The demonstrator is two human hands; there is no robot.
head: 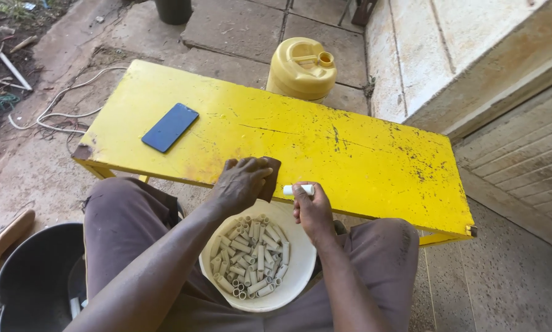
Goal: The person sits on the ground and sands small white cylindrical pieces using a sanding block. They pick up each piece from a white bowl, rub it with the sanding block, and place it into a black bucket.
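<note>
A white bowl (pixel 300 270) of short pale tubes (pixel 251 255) rests on a seated person's lap. Above it, the right hand (pixel 313 212) pinches one white tube (pixel 298 190) between fingertips, while the left hand (pixel 242 183) curls its fingers around a dark brown pad (pixel 272 175) at the edge of the yellow bench (pixel 325 147). Farther off lie a blue phone (pixel 170 126) and a yellow jerrycan (pixel 301 67).

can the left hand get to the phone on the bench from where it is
Probably yes: the left hand, holding a dark cloth at the near edge of the yellow bench, has only bare bench top between it and the blue phone.
</note>
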